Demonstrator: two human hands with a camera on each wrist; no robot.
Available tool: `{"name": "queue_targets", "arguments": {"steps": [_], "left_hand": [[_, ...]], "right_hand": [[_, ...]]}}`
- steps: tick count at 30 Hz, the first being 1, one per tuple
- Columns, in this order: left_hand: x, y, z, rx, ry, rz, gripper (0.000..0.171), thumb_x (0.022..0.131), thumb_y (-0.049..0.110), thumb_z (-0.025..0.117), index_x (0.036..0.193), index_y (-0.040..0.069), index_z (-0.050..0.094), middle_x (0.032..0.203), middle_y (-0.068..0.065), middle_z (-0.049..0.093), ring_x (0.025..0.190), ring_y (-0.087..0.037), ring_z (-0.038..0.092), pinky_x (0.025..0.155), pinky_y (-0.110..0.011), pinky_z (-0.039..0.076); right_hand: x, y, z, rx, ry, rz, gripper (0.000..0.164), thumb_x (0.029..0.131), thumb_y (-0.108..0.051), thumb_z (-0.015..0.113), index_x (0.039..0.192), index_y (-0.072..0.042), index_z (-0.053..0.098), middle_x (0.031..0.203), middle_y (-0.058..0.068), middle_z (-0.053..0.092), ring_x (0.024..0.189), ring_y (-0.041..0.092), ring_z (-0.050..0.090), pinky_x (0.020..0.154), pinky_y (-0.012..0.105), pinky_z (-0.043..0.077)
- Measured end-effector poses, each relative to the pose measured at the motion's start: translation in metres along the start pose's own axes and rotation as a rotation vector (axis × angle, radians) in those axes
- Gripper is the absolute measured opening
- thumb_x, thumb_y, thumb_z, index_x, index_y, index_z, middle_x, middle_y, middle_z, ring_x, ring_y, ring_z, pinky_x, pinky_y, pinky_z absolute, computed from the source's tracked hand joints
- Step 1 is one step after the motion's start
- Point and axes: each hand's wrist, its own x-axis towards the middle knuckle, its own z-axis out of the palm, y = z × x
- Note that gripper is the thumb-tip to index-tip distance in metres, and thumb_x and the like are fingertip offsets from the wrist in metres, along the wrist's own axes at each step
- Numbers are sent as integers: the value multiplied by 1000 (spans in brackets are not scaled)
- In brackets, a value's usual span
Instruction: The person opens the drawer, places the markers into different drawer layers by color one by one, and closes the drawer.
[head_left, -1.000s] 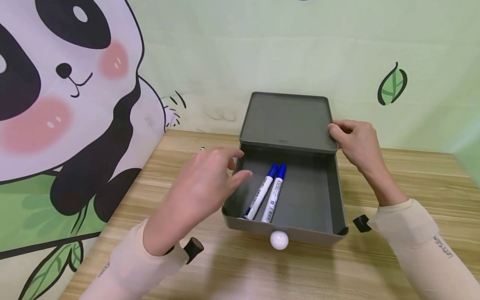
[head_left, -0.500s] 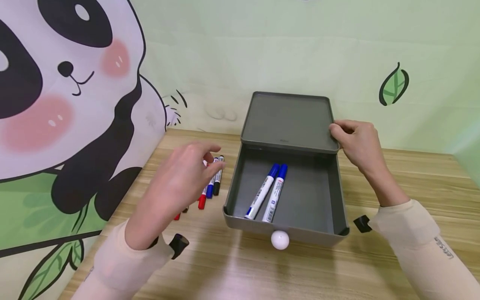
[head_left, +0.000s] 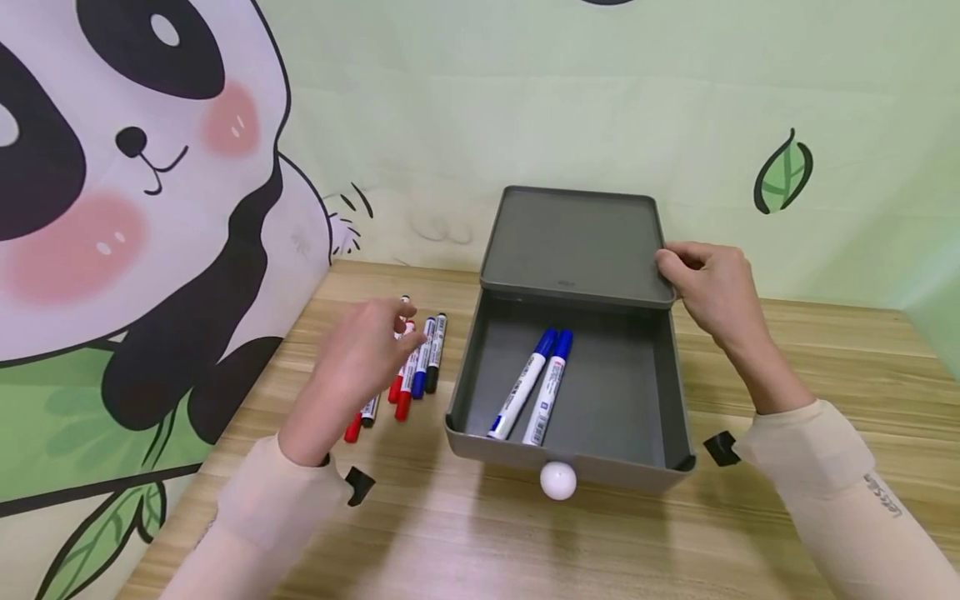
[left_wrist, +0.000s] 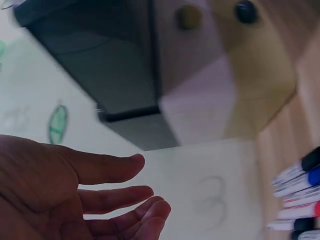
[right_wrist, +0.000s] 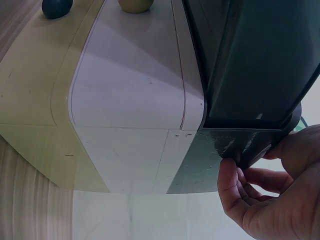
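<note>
My left hand hovers over a group of markers on the table, left of the grey drawer, with thumb and fingers apart. In the left wrist view this hand holds nothing. Those markers include a blue-capped one, a black-capped one and red-capped ones; the hand hides some. Two blue-capped whiteboard markers lie side by side inside the pulled-out grey drawer. At its right, my right hand grips the corner of the grey top section of the drawer unit.
Beneath the grey section the unit has a white drawer and a yellow one, each with a round knob. A white knob sits on the grey drawer's front. Behind the wooden table hangs a panda-printed backdrop.
My left hand has moved left, from beside the drawer's edge to above the markers, bringing several of them into view. The right hand keeps its grip on the unit.
</note>
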Motion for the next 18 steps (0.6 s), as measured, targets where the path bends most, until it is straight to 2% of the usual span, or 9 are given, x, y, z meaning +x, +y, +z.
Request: {"name": "queue_targets", "arguments": {"steps": [1,4,8,11,18], "left_hand": [[3,-3,5,2,-1,0,37,99,17,68,132,0,67,120,-18,72,102,-35,68,83,-48,55],[11,-12,19,17,-12,-19,38,97,14,70,132,0,67,122,-20,71,100,-35,68,78,-47,56],[19,-21,37,79,11,-44,34,96,17,72,127,3,71,121,-20,71,98,-37,68,70,-47,55],[27,-28,49,114,39,-38,29,95,16,72,121,3,73,116,-21,72,99,-41,68,70,-52,54],[44,-45,77,94,71,-44,24,92,10,72,113,0,75,105,-23,73,89,-41,68,72,-52,55]], "right_hand": [[0,0,0,0,0,-2,42,103,-28,56,126,3,72,109,26,72,63,-2,58,59,15,46],[0,0,1,1,2,-6,41,103,-28,56,125,2,73,108,26,72,63,-2,58,59,16,46],[0,0,1,-2,8,-10,40,103,-28,56,123,1,74,105,24,73,63,-1,58,59,16,46],[0,1,0,-3,12,-8,40,103,-28,56,122,1,74,105,23,73,63,-1,58,59,16,45],[0,1,0,-6,6,-6,41,103,-29,56,123,2,73,107,24,72,64,-1,58,60,16,46]]}}
